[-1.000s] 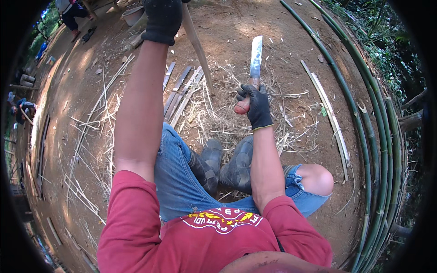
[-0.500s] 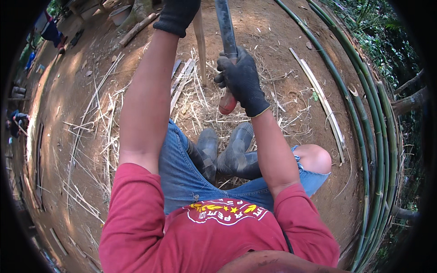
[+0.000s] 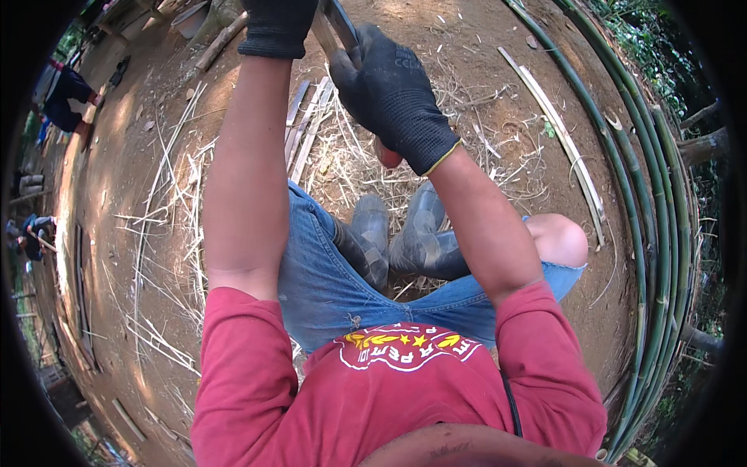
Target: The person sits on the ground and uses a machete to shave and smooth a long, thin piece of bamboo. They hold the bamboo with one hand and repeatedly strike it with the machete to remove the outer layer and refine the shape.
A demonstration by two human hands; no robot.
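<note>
Ahead-left of the right hand (image 3: pixel 389 87): knife (image 3: pixel 341 23), blade slanted forward and left.
Right hand: closed around the knife, nearer it than the left hand (image 3: pixel 278 25).
Left hand: cut off by the view; grip could not be told.
Stick (image 3: pixel 322 35): stood between both hands, contact unclear.
Soil (image 3: pixel 467 47) and shavings (image 3: pixel 529 167): separated right hand from pale strips (image 3: pixel 572 153) rightward.

White lettering (image 3: pixel 406 359) and yellow stars (image 3: pixel 412 341) mark the red shirt (image 3: pixel 389 409), below the right hand (image 3: pixel 385 89), whose black glove (image 3: pixel 416 128) bears faint print (image 3: pixel 405 61), possibly letters.
</note>
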